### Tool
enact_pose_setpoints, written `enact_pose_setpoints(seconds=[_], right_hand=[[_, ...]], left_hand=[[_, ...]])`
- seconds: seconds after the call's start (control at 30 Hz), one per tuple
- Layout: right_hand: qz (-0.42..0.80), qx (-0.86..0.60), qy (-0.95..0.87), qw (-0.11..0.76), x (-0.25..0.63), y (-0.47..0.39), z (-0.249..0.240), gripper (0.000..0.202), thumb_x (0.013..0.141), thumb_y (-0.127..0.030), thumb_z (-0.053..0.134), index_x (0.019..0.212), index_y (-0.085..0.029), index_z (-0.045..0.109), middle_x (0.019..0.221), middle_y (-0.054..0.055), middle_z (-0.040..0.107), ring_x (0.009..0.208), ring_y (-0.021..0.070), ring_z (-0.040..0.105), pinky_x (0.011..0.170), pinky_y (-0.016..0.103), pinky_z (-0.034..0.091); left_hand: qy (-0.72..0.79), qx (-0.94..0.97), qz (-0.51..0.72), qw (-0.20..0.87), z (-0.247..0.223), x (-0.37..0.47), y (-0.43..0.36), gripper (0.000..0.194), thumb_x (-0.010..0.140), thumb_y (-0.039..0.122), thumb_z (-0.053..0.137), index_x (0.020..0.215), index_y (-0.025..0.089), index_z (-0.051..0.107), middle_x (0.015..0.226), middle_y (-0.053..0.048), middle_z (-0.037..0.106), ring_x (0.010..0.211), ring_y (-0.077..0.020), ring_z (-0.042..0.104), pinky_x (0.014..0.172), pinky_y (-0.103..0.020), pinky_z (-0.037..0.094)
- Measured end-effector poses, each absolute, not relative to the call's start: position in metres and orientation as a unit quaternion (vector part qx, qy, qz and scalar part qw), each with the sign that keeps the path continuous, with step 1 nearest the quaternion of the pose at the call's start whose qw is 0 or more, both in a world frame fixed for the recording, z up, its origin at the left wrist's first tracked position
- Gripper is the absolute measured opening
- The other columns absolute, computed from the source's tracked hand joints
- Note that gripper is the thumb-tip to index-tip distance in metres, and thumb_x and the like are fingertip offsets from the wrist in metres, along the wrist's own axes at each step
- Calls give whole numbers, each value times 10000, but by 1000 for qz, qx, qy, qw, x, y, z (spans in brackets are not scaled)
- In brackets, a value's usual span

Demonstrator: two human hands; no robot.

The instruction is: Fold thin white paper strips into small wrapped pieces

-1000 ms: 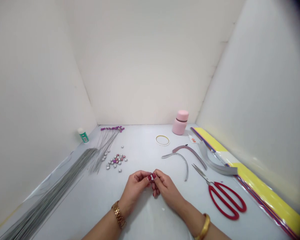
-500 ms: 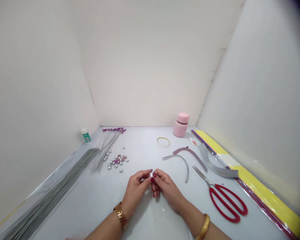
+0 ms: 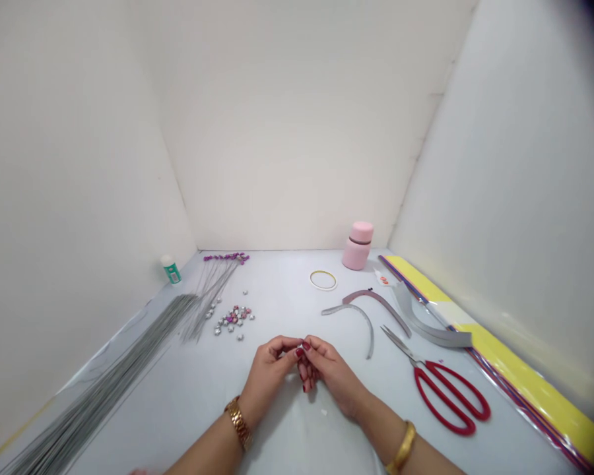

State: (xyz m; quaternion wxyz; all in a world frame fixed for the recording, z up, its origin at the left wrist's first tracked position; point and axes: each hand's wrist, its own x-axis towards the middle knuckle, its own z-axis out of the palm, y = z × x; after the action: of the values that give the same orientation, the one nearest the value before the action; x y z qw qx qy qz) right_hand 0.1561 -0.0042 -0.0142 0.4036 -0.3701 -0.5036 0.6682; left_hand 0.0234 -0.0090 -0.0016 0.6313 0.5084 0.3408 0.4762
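Lying lengthwise at left is the wire bundle (image 3: 113, 377); red-handled scissors (image 3: 416, 361) rest at right. At near centre, the left hand (image 3: 271, 361) and right hand (image 3: 330, 369) meet, thumb against forefinger on each. Folded stars (image 3: 231, 319) lie farther left, apart from both hands. Compared with half a second ago, the fingertips have closed up, apparently gripping and now covering a small pale piece between them; its form cannot be determined. Judgement: fine two-handed handling continues.

left hand (image 3: 271, 365) and right hand (image 3: 334, 371) touch between small stars (image 3: 234, 318) and red-handled scissors (image 3: 416, 360).
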Motion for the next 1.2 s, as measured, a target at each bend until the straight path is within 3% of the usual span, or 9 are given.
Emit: enact_pose_setpoints(seconds=[0.2, 0.43, 0.6, 0.9, 1.07, 1.2], right_hand=[[701, -374, -485, 365, 165, -9, -8, 289, 822, -429, 438, 738, -154, 469, 479, -43, 545, 339, 64, 484, 363, 167, 276], [709, -366, -458, 392, 167, -17, -10, 298, 828, -459, 427, 762, -170, 453, 478, -64, 511, 351, 57, 456, 396, 177, 321], [723, -351, -436, 405, 167, -21, -15, 321, 834, -482, 407, 776, -170, 462, 480, -65, 497, 362, 63, 446, 396, 182, 339], [749, -331, -414, 397, 171, -20, -17, 296, 842, -446, 423, 736, -170, 439, 457, -62, 506, 326, 58, 439, 370, 170, 321], [665, -383, -490, 413, 167, -21, -15, 337, 845, -472, 407, 702, -168, 436, 460, -69, 474, 351, 56, 446, 373, 163, 310], [692, -365, -475, 403, 168, -19, -13, 333, 845, -473, 403, 703, -173, 427, 437, -75, 460, 321, 52, 411, 357, 160, 298]], left_hand=[[326, 500, 456, 660, 3, 24, -11, 267, 769, 353, 564, 817, 96, 616, 513, -37, 633, 493, -174, 607, 592, -318, 473], [352, 493, 472, 641, -3, 35, -20, 357, 827, 384, 469, 1025, 106, 572, 477, -5, 615, 428, -155, 581, 564, -304, 469], [397, 513, 473, 596, -7, 42, -26, 314, 843, 369, 451, 985, 120, 580, 459, 9, 602, 416, -145, 575, 548, -278, 460], [358, 504, 449, 645, -3, 43, -21, 208, 864, 301, 432, 886, 130, 548, 480, -2, 617, 405, -156, 587, 460, -267, 452], [395, 491, 453, 630, -8, 40, -21, 231, 854, 333, 442, 881, 138, 562, 450, 8, 592, 406, -156, 583, 457, -261, 438], [413, 493, 441, 626, -7, 36, -21, 263, 800, 379, 514, 912, 153, 590, 480, 1, 607, 429, -150, 582, 482, -260, 447]])
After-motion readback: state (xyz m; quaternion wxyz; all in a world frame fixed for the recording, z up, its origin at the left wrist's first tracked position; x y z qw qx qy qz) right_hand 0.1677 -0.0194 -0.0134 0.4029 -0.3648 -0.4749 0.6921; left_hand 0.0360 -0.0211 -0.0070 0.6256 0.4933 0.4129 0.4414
